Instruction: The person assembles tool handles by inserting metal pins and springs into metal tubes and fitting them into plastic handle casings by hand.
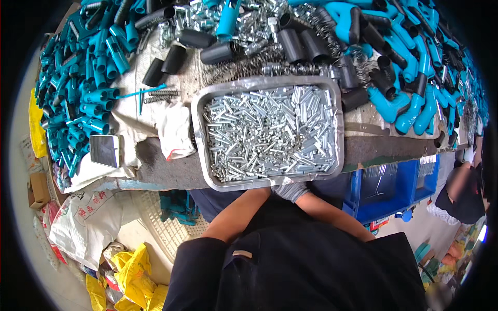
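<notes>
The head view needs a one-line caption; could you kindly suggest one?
Silvery rods fill a metal tray on a workbench between heaps of teal parts, with the person's forearms at its near edge.

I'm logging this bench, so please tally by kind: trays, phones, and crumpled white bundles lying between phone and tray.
Tray: 1
Phone: 1
White bundle: 1
Total: 3

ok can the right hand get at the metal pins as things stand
Probably yes: nothing covers the metal pins in the tray, though the right hand would first have to clear its near rim.
</notes>
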A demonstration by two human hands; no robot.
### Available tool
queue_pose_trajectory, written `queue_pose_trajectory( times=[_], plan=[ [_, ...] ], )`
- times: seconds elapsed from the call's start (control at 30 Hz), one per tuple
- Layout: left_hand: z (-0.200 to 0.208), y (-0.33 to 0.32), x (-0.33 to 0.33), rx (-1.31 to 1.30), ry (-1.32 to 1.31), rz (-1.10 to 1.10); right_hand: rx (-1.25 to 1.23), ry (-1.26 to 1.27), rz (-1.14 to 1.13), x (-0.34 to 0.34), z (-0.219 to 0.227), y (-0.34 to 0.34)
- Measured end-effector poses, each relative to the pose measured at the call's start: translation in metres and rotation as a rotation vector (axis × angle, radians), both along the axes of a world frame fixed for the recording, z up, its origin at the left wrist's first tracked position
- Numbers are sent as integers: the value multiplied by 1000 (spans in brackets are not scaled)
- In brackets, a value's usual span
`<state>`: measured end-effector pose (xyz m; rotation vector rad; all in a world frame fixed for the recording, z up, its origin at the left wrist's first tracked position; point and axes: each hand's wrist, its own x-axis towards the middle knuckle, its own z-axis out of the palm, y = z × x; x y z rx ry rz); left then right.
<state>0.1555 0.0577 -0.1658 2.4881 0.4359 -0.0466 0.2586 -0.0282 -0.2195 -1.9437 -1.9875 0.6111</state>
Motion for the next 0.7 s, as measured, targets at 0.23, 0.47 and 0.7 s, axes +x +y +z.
queue_pose_trajectory(
  times=[0.23, 0.47, 0.7],
  plan=[
    [16, -2, 15, -52, 143, -46, -515, -57, 299, 17, 28, 21],
    [26, 6, 28, -24, 229, -144, -772, -95, 192, 20, 17, 28],
    [50, 3, 27, -119, 319, -121, -311, -125, 133, 10, 1, 13]
  ],
)
